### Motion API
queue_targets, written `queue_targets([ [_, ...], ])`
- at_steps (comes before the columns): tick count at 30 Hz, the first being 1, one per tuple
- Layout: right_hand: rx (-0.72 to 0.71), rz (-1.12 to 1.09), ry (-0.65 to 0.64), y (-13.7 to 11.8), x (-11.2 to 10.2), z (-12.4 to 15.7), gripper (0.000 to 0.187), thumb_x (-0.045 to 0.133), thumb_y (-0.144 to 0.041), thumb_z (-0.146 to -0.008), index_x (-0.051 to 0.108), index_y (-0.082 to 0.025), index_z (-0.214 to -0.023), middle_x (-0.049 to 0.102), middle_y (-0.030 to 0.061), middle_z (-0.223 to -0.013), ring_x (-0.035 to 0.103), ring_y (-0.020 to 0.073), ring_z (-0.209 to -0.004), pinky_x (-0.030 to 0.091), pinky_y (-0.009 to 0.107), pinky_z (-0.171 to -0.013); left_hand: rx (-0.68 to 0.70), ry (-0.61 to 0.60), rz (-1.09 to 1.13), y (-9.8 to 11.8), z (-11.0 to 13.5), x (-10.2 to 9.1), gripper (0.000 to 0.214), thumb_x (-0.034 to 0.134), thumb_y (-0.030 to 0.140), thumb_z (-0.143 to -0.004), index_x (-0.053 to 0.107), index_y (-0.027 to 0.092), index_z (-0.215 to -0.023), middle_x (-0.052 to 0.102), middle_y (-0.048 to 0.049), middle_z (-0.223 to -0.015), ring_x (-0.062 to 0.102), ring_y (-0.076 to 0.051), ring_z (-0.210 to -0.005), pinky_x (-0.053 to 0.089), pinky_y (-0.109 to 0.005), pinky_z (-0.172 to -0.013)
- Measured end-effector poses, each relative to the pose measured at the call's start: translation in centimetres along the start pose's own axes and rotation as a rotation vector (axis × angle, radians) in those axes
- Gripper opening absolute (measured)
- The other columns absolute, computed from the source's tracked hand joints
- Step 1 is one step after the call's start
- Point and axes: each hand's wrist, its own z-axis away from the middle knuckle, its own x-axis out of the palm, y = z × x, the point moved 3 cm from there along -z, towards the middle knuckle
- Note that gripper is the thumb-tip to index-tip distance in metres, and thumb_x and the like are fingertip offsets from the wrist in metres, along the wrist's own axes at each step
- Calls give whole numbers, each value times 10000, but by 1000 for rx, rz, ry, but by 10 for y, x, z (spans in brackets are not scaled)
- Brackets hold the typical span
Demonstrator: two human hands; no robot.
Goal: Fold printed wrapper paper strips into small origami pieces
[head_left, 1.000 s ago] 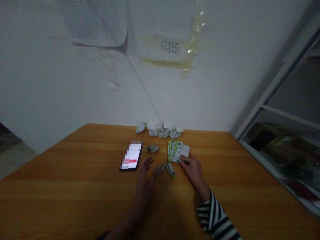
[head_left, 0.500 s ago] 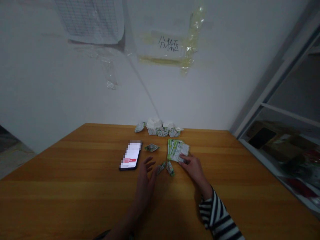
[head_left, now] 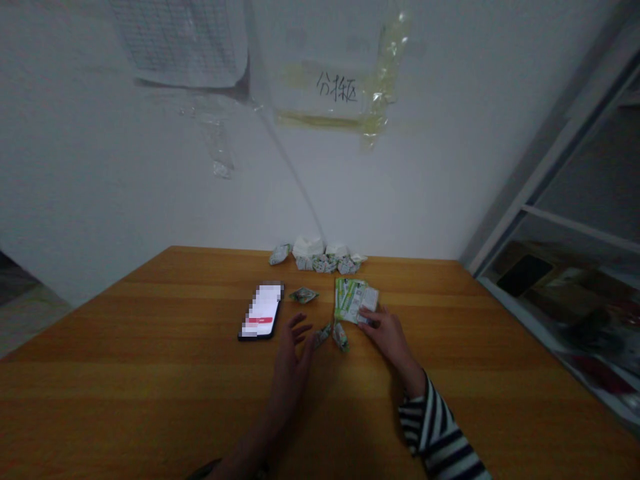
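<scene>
Green-and-white printed paper sheets [head_left: 351, 298] lie overlapped on the table. My right hand [head_left: 386, 335] has its thumb and fingers closed on the near right corner of the sheets. My left hand [head_left: 293, 357] rests on its side to the left, fingers apart and slightly curled, with nothing in it. Beside its thumb lies a small folded paper piece [head_left: 323, 334], and a second folded piece [head_left: 341, 337] sits just right of that. Farther back is another folded paper piece [head_left: 304, 295]. A phone [head_left: 263, 311] with a lit, partly blurred screen lies left of my left hand.
Several crumpled paper wads [head_left: 325, 260] stand in a row by the wall at the back of the wooden table [head_left: 150, 373]. A taped handwritten sign [head_left: 337, 88] hangs on the wall. To the right is a shelf [head_left: 565, 227] holding boxes and bags.
</scene>
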Motion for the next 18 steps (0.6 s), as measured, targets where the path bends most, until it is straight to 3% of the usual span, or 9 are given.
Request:
queue_targets([
  [7, -28, -55, 28, 1, 1, -1, 228, 624, -244, -766, 731, -221, -966, 723, 70, -1023, 677, 235, -932, 516, 368, -848, 8, -13, -9, 0, 0, 1, 352, 507, 326, -865, 411, 238, -1192, 488, -97, -1251, 591, -207, -1037, 489, -400, -878],
  [11, -14, -40, 128, -3, -1, 0, 246, 543, -238, -810, 725, -197, -969, 731, 83, -975, 681, 234, -881, 523, 376, -819, -12, -1, 12, -1, 0, 0, 349, 508, 345, -858, 427, 223, -1174, 500, -105, -1240, 592, -206, -1032, 493, -388, -867],
  [14, 12, -32, 330, -15, -5, 8, 333, 456, -252, -867, 647, -138, -1115, 695, 133, -1059, 660, 249, -940, 514, 414, -837, -57, -6, 62, -2, -1, 1, 383, 539, 391, -837, 451, 212, -1164, 568, -101, -1162, 598, -219, -1034, 474, -398, -895],
  [15, 2, -34, 460, -22, -9, 14, 346, 445, -252, -879, 617, -142, -1158, 682, 134, -1092, 645, 251, -983, 500, 431, -870, -93, -15, 118, -2, -2, 2, 407, 551, 409, -829, 453, 210, -1170, 595, -97, -1131, 602, -223, -1037, 461, -401, -915],
  [16, -49, -22, 566, -32, -12, 21, 345, 444, -241, -889, 596, -166, -1189, 661, 118, -1145, 605, 245, -1072, 445, 450, -955, -151, -35, 208, -2, -2, 3, 436, 555, 436, -822, 453, 207, -1179, 621, -95, -1105, 612, -227, -1031, 452, -406, -928],
  [17, -149, -3, 584, -44, -12, 26, 330, 455, -218, -891, 598, -193, -1187, 653, 98, -1166, 568, 234, -1132, 370, 460, -1033, -232, -67, 329, -2, -3, 5, 471, 546, 480, -816, 455, 203, -1185, 644, -97, -1081, 626, -234, -1013, 455, -415, -924],
  [18, -295, 14, 483, -58, -9, 31, 320, 467, -185, -888, 610, -223, -1172, 670, 74, -1140, 579, 215, -1118, 317, 459, -1077, -322, -110, 469, -2, -4, 7, 512, 517, 537, -813, 461, 196, -1190, 661, -105, -1068, 639, -246, -994, 467, -424, -907],
])
